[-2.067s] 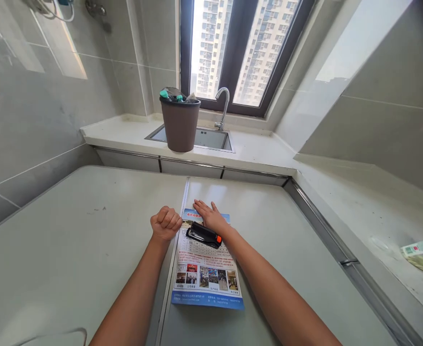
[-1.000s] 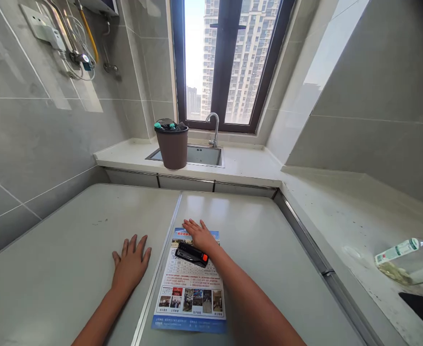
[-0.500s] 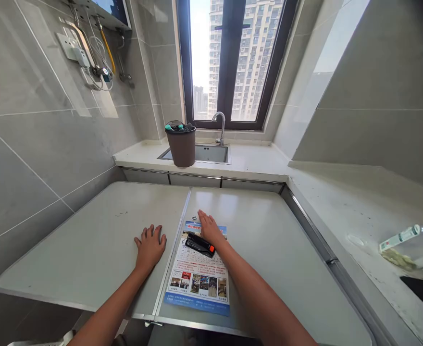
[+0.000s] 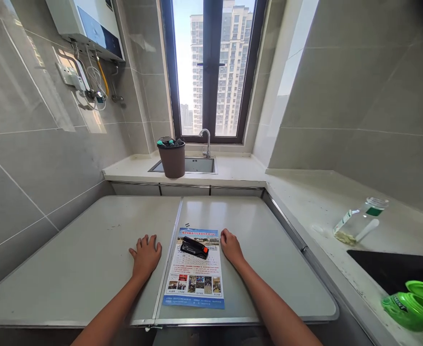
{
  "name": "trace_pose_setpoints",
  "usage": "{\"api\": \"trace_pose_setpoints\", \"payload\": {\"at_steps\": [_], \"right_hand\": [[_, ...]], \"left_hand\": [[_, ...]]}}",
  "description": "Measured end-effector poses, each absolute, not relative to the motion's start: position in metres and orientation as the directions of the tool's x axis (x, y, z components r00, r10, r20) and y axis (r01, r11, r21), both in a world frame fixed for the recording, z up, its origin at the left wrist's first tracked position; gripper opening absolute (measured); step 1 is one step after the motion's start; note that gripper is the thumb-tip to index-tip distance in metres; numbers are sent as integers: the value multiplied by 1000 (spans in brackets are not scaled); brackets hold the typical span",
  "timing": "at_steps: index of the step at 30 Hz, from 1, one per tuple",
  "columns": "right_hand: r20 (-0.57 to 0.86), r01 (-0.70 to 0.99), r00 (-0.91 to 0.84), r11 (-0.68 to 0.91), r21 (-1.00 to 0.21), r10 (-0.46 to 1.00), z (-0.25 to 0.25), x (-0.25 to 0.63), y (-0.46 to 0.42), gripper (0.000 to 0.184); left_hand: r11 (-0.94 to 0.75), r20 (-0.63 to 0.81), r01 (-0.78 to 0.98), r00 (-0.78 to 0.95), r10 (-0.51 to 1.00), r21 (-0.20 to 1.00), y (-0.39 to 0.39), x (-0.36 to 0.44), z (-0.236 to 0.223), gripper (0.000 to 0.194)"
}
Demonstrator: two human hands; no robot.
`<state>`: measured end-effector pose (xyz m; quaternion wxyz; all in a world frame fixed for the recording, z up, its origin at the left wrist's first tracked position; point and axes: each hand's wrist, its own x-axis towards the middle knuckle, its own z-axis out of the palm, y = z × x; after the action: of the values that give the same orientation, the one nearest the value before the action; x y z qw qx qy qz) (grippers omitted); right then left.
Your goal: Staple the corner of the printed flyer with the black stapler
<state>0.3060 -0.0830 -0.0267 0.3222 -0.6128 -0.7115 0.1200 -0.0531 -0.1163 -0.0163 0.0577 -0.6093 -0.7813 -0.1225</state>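
Observation:
A blue-bordered printed flyer (image 4: 196,281) lies flat on the grey table (image 4: 89,259). On its upper part rests a black stapler with an orange end (image 4: 194,247). My left hand (image 4: 145,254) lies flat on the table left of the flyer, fingers spread and holding nothing. My right hand (image 4: 230,246) rests on the table just right of the flyer's upper edge, fingers curled loosely with nothing seen in them. A few small staples (image 4: 187,224) lie beyond the flyer's top edge.
A brown bin (image 4: 171,157) stands by the sink (image 4: 197,166) and tap (image 4: 206,140) under the window. On the right counter lie a tipped glass jar (image 4: 357,222), a black hob (image 4: 402,271) and a green container (image 4: 413,305). A water heater (image 4: 85,24) hangs upper left.
My right hand slid off the flyer to the table at its right and curled. My left hand went from a fist to lying flat. The view pulled back and upward.

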Motion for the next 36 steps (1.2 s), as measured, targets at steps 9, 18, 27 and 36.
{"api": "trace_pose_setpoints", "payload": {"at_steps": [9, 18, 27, 36], "right_hand": [[334, 765, -49, 250, -593, 941, -33, 300, -78, 20], [339, 738, -29, 249, -627, 940, -33, 301, -78, 21], [350, 686, -8, 260, -679, 937, -36, 300, -75, 19], [357, 637, 13, 267, -723, 934, -36, 301, -73, 18]], "left_hand": [[241, 235, 963, -264, 936, 120, -113, -56, -22, 51], [234, 249, 967, -252, 935, 103, -112, -57, -23, 50], [253, 232, 965, -261, 937, 67, -110, -59, -24, 50], [263, 218, 963, -269, 938, 56, -105, -64, -30, 51]]}}
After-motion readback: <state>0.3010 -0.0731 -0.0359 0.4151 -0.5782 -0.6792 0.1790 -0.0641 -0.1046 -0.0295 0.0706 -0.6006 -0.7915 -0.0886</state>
